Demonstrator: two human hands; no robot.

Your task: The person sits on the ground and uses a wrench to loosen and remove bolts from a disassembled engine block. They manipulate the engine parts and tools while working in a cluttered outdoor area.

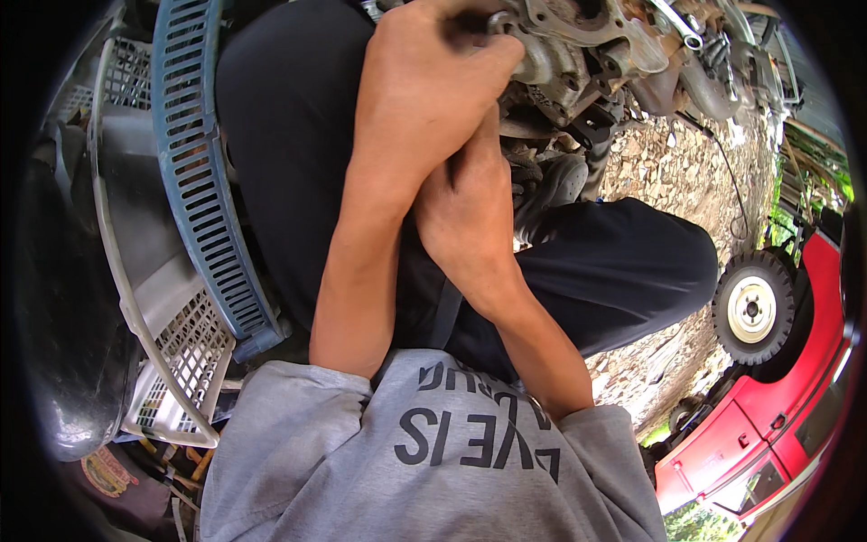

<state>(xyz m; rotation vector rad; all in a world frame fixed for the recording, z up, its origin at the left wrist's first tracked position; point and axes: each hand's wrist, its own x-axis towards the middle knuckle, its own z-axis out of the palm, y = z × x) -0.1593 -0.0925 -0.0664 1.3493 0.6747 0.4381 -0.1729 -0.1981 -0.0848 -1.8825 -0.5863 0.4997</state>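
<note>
Near the top of the head view my left hand (424,90) is closed around a small dark metal part on a greasy cast-metal engine assembly (551,63); what exactly it grips is partly hidden by the fingers. My right hand (465,203) crosses beneath the left one, its fingers hidden behind that hand and wrist. A combination wrench (690,39) lies on the upper right of the assembly, beside other small metal tools. My dark-trousered legs (614,262) are bent on either side of the work.
At left stand a blue slotted plastic crate (203,208) and a grey basket (135,289), beside a dark rounded object (63,316). Stony ground (659,181) with a thin cable lies to the right, where a red vehicle (722,434) with an off-road tyre (754,334) stands.
</note>
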